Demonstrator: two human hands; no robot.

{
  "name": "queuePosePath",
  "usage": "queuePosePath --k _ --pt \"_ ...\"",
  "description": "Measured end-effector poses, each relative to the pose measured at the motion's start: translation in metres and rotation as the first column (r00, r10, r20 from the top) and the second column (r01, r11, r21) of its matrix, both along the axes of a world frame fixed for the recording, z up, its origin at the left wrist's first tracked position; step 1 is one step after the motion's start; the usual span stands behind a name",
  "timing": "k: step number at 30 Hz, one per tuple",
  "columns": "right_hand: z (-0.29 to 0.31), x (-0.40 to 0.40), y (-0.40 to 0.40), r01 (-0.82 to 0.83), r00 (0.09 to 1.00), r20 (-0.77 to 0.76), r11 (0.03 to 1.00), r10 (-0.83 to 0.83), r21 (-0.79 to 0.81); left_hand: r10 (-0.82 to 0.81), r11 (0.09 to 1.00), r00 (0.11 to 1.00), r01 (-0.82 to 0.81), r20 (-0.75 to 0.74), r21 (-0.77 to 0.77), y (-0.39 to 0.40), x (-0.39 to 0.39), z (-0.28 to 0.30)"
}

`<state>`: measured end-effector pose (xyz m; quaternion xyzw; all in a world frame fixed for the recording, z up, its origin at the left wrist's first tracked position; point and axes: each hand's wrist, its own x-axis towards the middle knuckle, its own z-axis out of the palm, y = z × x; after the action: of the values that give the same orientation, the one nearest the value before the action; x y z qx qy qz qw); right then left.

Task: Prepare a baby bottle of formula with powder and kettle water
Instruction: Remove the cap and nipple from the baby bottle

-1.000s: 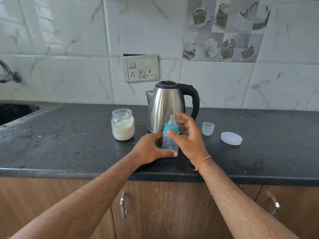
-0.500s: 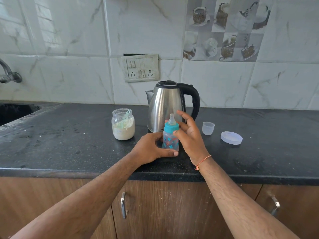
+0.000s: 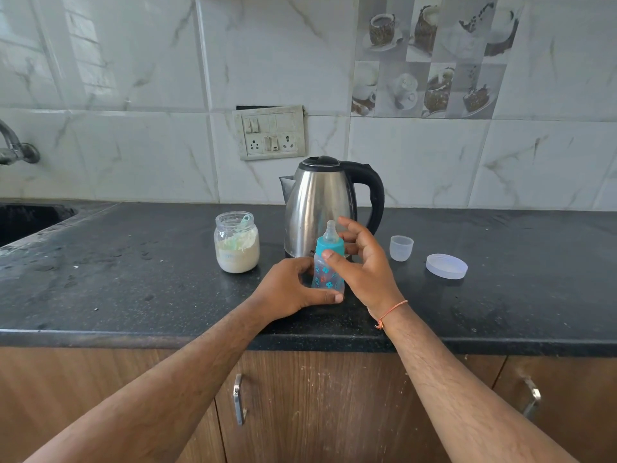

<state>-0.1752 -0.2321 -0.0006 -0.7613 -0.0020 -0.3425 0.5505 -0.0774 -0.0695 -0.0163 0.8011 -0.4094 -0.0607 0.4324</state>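
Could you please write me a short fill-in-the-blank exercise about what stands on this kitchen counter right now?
1. The left hand grips the baby bottle near its ____.
2. The bottle's screw collar is coloured ____.
3. The powder jar stands to the ____ of the kettle.
4. The jar lid lies on the ____.

Missing words: base; teal; left; counter

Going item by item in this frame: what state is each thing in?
Baby bottle: upright on the counter, teal collar and teat on.
Left hand: holds the bottle's base.
Right hand: thumb on the collar, fingers spread.
Kettle: lid closed.
Powder jar: open, scoop inside.
Jar lid: off, on the counter.
Clear cap: off, mouth up.
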Motion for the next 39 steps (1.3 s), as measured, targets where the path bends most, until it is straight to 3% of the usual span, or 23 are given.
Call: queuePosePath --k 4,13,19,24,34,39 --pt "0.0007 0.0005 -0.0022 -0.084 0.996 -0.016 0.992 0.086 0.091 -0.001 1.0 1.0 0.0 -0.004 -0.007 -0.0008 -0.0003 0.0005" --pt "-0.0009 -0.0008 -0.0012 0.006 0.999 0.032 1.0 -0.005 -0.027 -0.009 1.0 1.0 0.009 -0.008 0.001 -0.0001 0.0018 -0.001" --pt "0.0022 -0.0012 -0.0023 -0.107 0.994 0.003 0.987 0.107 0.119 -0.012 1.0 1.0 0.012 -0.017 -0.01 -0.0004 0.0019 -0.0007" --pt "0.0018 -0.0032 -0.0002 -0.052 0.999 0.009 0.998 0.052 0.022 -0.008 1.0 1.0 0.008 -0.021 -0.003 -0.0014 0.0017 -0.0007" --pt "0.0035 -0.003 -0.0005 -0.138 0.99 0.032 0.975 0.134 0.174 -0.015 1.0 1.0 0.015 0.007 -0.019 -0.0024 0.0049 -0.0028" --pt "0.0014 -0.0019 -0.0003 -0.06 0.998 0.002 0.993 0.06 0.102 -0.016 1.0 1.0 0.016 -0.008 -0.008 -0.001 0.0016 -0.0005"
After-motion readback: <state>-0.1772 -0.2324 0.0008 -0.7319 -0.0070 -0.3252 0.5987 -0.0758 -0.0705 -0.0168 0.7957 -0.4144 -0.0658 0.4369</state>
